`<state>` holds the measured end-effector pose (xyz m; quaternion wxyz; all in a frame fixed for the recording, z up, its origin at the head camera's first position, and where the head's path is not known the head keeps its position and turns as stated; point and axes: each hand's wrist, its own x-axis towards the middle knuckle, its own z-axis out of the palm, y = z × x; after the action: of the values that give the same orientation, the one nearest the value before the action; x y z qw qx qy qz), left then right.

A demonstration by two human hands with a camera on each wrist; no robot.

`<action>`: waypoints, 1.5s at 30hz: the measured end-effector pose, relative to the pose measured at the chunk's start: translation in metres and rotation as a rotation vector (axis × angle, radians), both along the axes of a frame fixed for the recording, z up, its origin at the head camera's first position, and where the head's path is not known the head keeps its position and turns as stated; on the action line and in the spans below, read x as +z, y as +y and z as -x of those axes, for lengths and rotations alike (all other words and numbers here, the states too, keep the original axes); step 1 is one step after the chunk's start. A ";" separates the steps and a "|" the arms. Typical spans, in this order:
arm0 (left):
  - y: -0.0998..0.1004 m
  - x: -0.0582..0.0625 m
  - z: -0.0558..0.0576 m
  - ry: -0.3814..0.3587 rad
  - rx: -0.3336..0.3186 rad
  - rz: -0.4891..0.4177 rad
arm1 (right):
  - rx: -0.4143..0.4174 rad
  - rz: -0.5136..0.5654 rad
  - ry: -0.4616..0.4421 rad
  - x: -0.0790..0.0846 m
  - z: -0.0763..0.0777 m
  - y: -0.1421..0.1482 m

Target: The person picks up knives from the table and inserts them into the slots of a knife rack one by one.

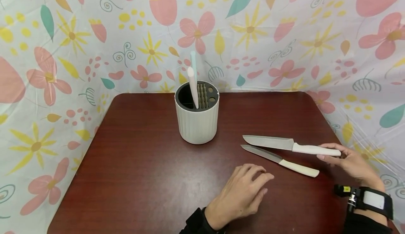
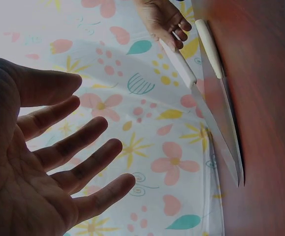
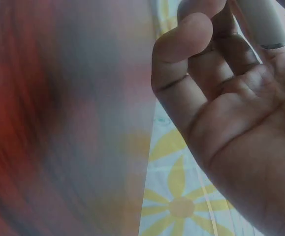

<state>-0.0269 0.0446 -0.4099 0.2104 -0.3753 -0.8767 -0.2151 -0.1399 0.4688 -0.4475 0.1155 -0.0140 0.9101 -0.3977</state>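
My right hand (image 1: 354,162) holds the white handle of a broad-bladed kitchen knife (image 1: 269,142) at the table's right side, its blade pointing left. Just in front of that knife lies a smaller knife (image 1: 299,168) with a cream handle, its tip close to the other's blade. The right wrist view shows the handle end (image 3: 265,24) against the fingers. My left hand (image 1: 238,193) hovers palm down near the front middle, holding nothing; its fingers (image 2: 83,150) are spread and loosely bent in the left wrist view.
A white ribbed knife holder (image 1: 197,127) with a black slotted top stands at the table's back middle. A white-handled knife (image 1: 193,86) and a light-blue handle (image 1: 193,60) stick up from it. Flower-print cloth (image 1: 246,65) hangs behind the brown table (image 1: 133,163).
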 end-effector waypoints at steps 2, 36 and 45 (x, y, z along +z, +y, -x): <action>0.000 0.001 0.000 0.000 0.003 -0.002 | -0.009 0.001 0.019 0.001 -0.001 -0.002; -0.012 0.011 0.007 0.106 0.068 -0.142 | -0.088 0.253 0.330 0.050 -0.001 -0.053; -0.019 0.015 0.011 0.113 0.079 -0.198 | -0.055 0.200 0.388 0.067 0.000 -0.071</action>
<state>-0.0379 0.0256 -0.3946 0.3039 -0.3296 -0.8519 -0.2706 -0.1398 0.3974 -0.3807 -0.0746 -0.0767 0.8712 -0.4791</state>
